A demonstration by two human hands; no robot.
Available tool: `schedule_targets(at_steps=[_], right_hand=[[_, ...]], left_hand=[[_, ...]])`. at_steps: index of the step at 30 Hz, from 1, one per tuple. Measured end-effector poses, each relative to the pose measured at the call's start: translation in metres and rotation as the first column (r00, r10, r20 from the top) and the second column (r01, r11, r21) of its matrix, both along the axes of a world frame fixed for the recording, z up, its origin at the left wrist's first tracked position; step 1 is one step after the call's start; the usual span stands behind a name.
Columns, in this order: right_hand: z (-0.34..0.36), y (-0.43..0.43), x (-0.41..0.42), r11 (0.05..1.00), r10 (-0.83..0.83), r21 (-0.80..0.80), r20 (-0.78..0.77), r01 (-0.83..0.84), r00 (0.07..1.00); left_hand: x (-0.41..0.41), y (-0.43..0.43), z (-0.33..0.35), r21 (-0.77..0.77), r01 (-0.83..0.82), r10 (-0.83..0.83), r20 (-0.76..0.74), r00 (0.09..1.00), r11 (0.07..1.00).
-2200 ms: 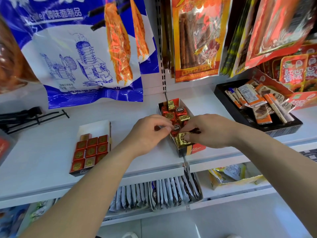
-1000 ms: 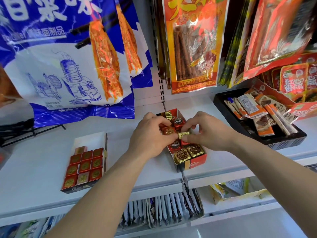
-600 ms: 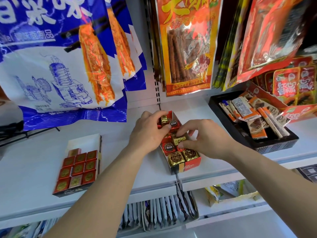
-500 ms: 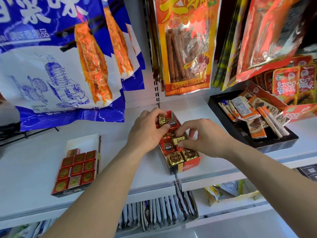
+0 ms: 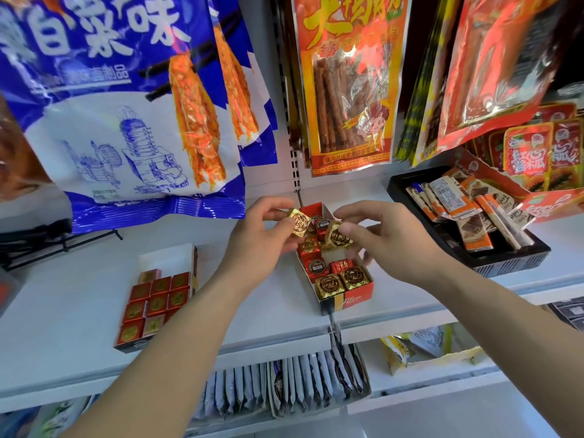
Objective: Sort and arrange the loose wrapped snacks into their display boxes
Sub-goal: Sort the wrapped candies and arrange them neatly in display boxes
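Above the red display box on the shelf, your left hand pinches one gold-foil chocolate and your right hand a second gold-foil chocolate: light, slippery, easily dented, so grip their sides gently.

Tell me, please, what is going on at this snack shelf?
A person is sorting foil-wrapped sweets at a white shelf. The left hand pinches one gold-wrapped sweet and the right hand holds a second gold sweet, both held above the red display box. That box holds red and gold pieces, with two gold ones at its front and a bare patch in the middle. A box of red squares sits to the left, a black tray of bars to the right.
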State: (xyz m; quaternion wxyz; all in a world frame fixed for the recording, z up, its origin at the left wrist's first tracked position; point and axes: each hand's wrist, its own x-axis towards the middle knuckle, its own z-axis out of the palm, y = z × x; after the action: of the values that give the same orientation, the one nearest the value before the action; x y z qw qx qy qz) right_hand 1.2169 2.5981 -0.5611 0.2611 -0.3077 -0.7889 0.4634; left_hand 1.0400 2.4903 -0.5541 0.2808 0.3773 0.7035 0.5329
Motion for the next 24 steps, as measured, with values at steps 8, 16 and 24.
schedule_targets(at_steps=[8,16,24], right_hand=[[0.017,-0.022,0.015,0.964,0.102,-0.229,-0.142,-0.133,0.985],[0.02,-0.024,0.01,0.969,0.092,-0.214,-0.158,-0.125,0.983],[0.013,-0.016,-0.004,0.992,0.068,-0.103,-0.053,-0.073,0.996]], left_hand=[[0.008,-0.03,0.007,-0.042,0.176,-0.171,0.088,0.981,0.984],[0.01,-0.035,0.01,-0.003,0.198,-0.197,0.082,0.977,0.98],[0.013,-0.024,0.004,-0.023,0.29,-0.289,0.051,0.956,0.957]])
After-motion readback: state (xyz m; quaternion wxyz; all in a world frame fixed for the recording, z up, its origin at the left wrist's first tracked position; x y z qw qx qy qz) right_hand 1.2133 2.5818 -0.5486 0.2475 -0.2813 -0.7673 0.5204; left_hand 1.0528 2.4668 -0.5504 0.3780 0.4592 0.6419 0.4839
